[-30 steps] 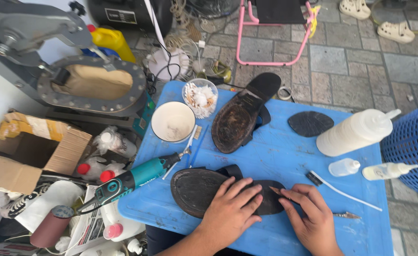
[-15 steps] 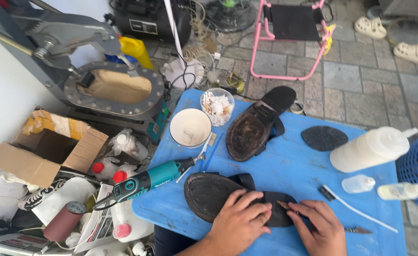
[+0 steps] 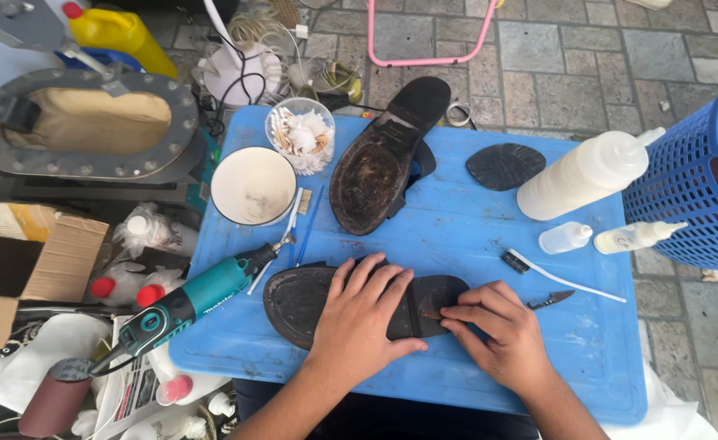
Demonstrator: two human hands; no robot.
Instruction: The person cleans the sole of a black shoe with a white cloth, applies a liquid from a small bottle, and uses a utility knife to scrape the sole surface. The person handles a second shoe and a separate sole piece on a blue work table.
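Dark worn leather shoe, sole up, scuffed and dusty; lower centre of frame on blue plastic tabletop. Left hand flat, fingers spread, pressing the sole. Right hand fingers curled, pinching the heel end. White round bowl, upper left: seemingly empty. Clear plastic cup beside it: white scraps. Blue mesh basket, right edge: contents unclear.
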